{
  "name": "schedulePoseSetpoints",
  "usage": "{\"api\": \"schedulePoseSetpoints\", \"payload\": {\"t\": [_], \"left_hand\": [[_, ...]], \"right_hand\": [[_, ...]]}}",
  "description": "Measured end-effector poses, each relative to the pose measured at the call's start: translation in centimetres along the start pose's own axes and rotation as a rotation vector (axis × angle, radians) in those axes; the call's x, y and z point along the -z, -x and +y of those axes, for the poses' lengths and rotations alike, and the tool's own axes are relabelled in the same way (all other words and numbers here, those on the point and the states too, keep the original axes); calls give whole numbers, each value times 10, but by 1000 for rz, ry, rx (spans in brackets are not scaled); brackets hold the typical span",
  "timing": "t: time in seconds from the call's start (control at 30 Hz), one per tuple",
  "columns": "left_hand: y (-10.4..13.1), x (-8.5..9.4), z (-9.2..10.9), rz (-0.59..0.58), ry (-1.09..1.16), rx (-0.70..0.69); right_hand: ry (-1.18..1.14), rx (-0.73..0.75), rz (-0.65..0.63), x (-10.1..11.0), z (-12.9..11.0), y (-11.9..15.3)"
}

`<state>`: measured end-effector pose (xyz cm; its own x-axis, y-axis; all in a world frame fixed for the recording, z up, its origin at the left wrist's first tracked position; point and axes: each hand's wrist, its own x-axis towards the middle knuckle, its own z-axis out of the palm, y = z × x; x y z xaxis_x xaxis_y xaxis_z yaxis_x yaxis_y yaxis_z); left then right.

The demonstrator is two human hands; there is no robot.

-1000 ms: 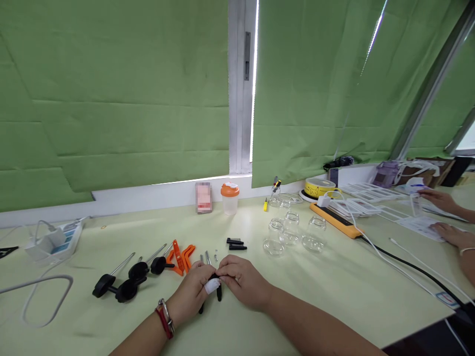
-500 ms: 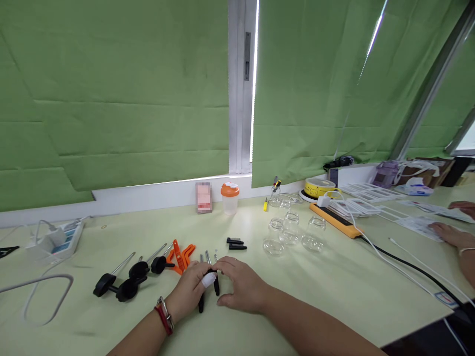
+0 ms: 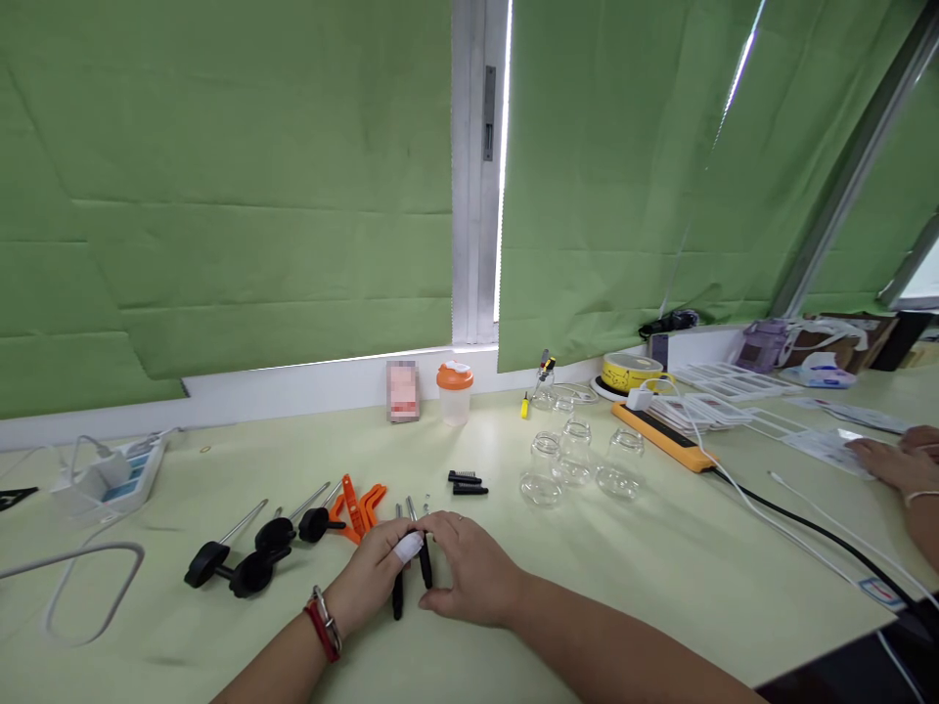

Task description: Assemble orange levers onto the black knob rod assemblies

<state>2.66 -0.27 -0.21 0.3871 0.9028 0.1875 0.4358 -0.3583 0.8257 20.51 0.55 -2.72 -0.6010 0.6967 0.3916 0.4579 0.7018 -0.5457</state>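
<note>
My left hand (image 3: 374,567), a white wrap on its thumb, is closed, with its fingertips meeting those of my right hand (image 3: 480,569). The right hand's fingers are bent over and pinched at the same spot; anything between the fingertips is hidden. Below the hands lie two slim tools with black handles, one black handle (image 3: 397,596) at the left and another black handle (image 3: 424,565) between my hands. Metal shafts (image 3: 412,508) show beyond my fingers. Orange clamps (image 3: 356,508) lie just past my left hand. Two small black brush-like pieces (image 3: 468,482) lie farther back.
Several black round pieces with metal rods (image 3: 253,572) lie left. Clear glass jars (image 3: 576,460) stand right, near an orange power strip (image 3: 664,437) with cables. At the back is an orange-lidded cup (image 3: 455,393). Another person's hands (image 3: 899,460) rest at far right.
My right thumb has shifted slightly left, and the fingertips of both hands have moved a little. At far right, the other person's hands have come closer together.
</note>
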Motion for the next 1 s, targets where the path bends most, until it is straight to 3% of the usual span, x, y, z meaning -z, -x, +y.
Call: {"api": "schedulePoseSetpoints", "payload": {"t": [0.4,0.67,0.8,1.0], "left_hand": [[1,0,0,-16,-24,5],[1,18,-4,80,-345,-92],[7,31,-10,-20,-433,-2],[13,34,-2,-176,-547,-27]], "right_hand": [[4,-3,3,1,-3,-2],[16,-119,-60,3,-4,-1],[3,-140,-109,3,-1,-1],[-12,-92,-169,2,4,-2]]}}
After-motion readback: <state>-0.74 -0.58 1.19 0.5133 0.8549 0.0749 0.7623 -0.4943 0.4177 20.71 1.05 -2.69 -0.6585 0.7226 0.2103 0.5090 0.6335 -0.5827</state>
